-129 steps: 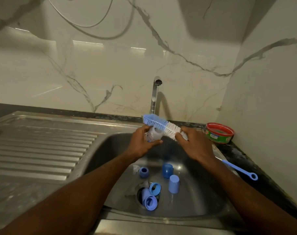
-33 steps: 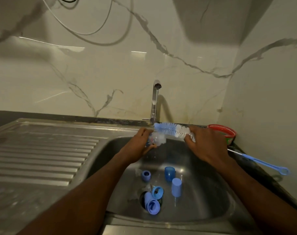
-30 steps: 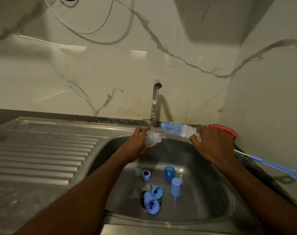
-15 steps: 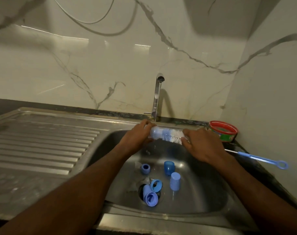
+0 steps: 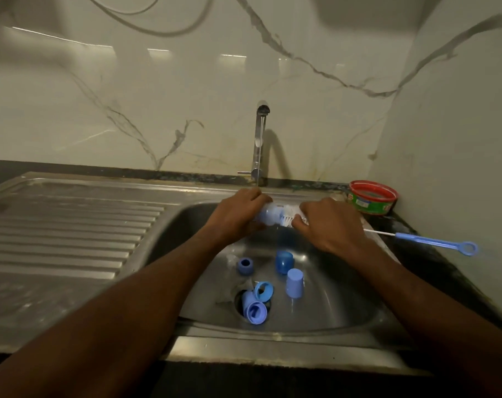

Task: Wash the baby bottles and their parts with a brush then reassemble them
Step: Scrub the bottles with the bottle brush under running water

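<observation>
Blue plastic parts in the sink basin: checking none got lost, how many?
5: ring, cup, cap, collar, drain piece. Clear ones may hide.

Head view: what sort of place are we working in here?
Most likely a home kitchen sink area: a stainless steel sink with a ribbed drainboard, a tap against a marble-look wall, and a dark countertop carrying a red-rimmed tub.

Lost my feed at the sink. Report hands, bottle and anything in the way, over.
Left hand grips clear bottle; right hand grips brush, bristles inside bottle. Tap running thin. Blue parts loose in basin, unwashed. Nothing in the way.
</observation>
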A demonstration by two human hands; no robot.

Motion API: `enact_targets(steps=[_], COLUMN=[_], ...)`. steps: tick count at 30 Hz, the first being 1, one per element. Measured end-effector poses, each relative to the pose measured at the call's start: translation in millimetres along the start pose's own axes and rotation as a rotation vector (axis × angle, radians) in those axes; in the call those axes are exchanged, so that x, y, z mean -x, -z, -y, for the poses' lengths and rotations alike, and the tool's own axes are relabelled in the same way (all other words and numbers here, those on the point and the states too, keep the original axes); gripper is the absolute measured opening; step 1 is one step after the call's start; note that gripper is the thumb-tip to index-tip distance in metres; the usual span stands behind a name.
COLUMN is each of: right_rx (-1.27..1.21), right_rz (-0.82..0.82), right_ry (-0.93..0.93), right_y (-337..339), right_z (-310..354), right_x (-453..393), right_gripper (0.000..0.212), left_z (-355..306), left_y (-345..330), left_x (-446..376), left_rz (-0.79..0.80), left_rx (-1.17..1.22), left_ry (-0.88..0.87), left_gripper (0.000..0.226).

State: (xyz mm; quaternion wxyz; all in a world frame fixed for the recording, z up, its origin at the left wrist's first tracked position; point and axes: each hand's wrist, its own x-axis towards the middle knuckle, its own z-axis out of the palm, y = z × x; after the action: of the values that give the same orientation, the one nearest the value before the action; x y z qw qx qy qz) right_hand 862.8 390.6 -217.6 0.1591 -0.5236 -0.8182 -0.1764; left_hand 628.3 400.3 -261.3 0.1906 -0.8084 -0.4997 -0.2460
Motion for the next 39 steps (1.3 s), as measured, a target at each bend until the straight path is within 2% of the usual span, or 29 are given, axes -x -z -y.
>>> enact_targets(steps=[2, 5, 10, 14, 18, 22, 26, 28, 30, 31, 35, 36, 39], right_rx=[-0.021, -0.035, 0.014, -0.077, -0.010, -0.030, 0.023, -0.018, -0.051, -0.047, -0.016, -0.020, -0.047], right_rz=[0.017, -0.014, -0.004, -0.047, -0.034, -0.049, -0.013, 0.004, -0.003, -0.016, -0.034, -0.027, -0.009], right_ry=[-0.025, -0.066, -0.006, -0.028, -0.025, -0.058, -0.042, -0.063, -0.097, -0.109, -0.112, -0.116, -0.138], right_y=[0, 5, 0, 6, -4, 0, -9, -9, -4, -3, -8, -7, -3], right_z=[-1, -15, 1, -13, 0, -11, 4, 2, -5, -7, 2, 2, -2], right_x=[-2, -5, -3, -8, -2, -3, 1, 1, -2, -3, 1, 1, -1], right_gripper=[0.044, 0.048, 0.044, 0.044, 0.039, 0.040, 0.038, 0.038, 0.037, 0.037, 0.037, 0.037, 0.038], left_z=[-1, 12, 1, 18, 3, 13, 1, 5, 12, 12, -3, -2, 7], left_y=[-1, 2, 1, 7, 0, 1, -3, -5, -4, -3, -3, -4, -4], left_x=[1, 5, 1, 7, -1, 5, 0, 3, 7, 7, 0, 0, 5], left_rz=[0.000, -0.033, 0.016, -0.100, -0.030, -0.048, 0.056, 0.043, 0.001, -0.015, -0.014, -0.019, -0.046], left_rx=[-0.012, 0.056, -0.012, 0.014, -0.009, 0.131, 0.112, 0.102, 0.142, 0.163, 0.147, 0.130, 0.153], left_ry=[-0.002, 0.194, -0.046, 0.147, -0.032, 0.167, -0.028, 0.033, 0.216, 0.253, 0.055, 0.060, 0.264], left_gripper=[0.062, 0.062, 0.060, 0.059, 0.062, 0.060, 0.062, 0.062, 0.061, 0.060, 0.060, 0.060, 0.058])
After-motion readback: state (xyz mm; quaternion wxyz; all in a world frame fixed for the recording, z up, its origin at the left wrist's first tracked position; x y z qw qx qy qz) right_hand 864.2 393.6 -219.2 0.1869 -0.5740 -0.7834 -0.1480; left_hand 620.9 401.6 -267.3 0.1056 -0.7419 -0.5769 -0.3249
